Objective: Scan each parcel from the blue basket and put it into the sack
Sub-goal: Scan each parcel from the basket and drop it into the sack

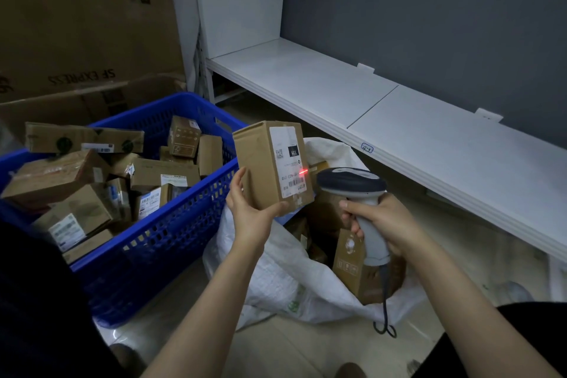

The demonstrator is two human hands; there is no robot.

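My left hand (250,210) grips a brown cardboard parcel (260,163) from below, its white label turned to the right. A red scan line glows on that label near the barcode. My right hand (382,224) holds a grey handheld scanner (356,190) by its handle, its head pointed at the label, close to the parcel. Both are above the open white sack (276,273), which holds several brown boxes. The blue basket (171,239) stands to the left, filled with several cardboard parcels.
A low white shelf (399,123) runs along the grey wall at the right. Large cardboard boxes (76,24) stand behind the basket. The scanner's cable (385,310) hangs down over the sack. The floor in front is pale.
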